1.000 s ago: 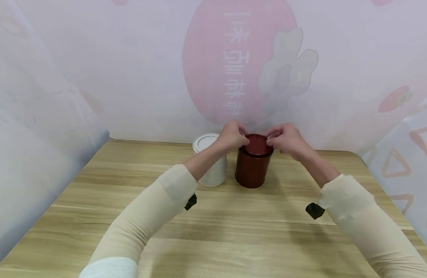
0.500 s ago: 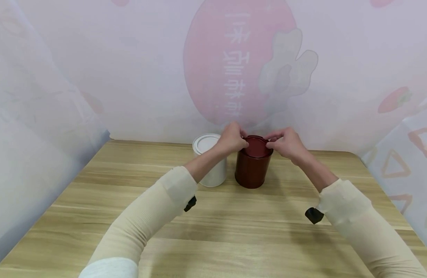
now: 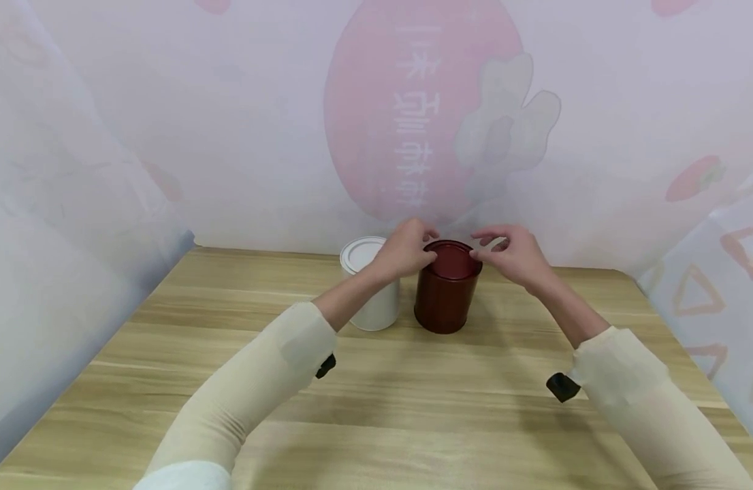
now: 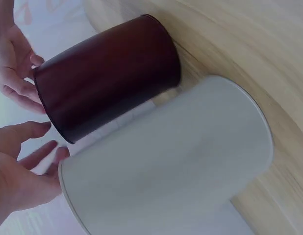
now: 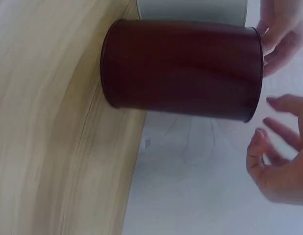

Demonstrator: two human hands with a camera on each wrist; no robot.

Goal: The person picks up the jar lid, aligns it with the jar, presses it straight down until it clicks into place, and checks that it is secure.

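Grip-wise, both hands are basically released now: the left hand (image 3: 407, 248) sits at the left edge of the dark red tin's (image 3: 446, 292) top with its fingers relaxed, maybe brushing the rim, though I can't tell from the head view if there's real contact, and the left wrist view shows its fingers (image 4: 29, 132) spread with a gap to the tin (image 4: 110, 73). Just left of that hand, partly hidden behind the wrist, stands the white tin (image 3: 372, 286), upright and right beside the red one, with its flat white lid (image 3: 363, 250) on. The red tin stands upright on the wooden counter (image 3: 376, 408) between the two hands, its red lid (image 3: 453, 260) sitting level in the top. On the other side, the right hand (image 3: 516, 255) has opened up; a second ago both hands were pinching that lid's rim, and now its fingers (image 5: 279, 105) are straight and clear of the tin (image 5: 183, 68) in the right wrist view. So what changed is the letting go, and the lid looks lower and flusher than before. My read: the lid got pressed home and the closing is pretty much done. Behind it all hangs the pale strawberry backdrop (image 3: 413, 109).
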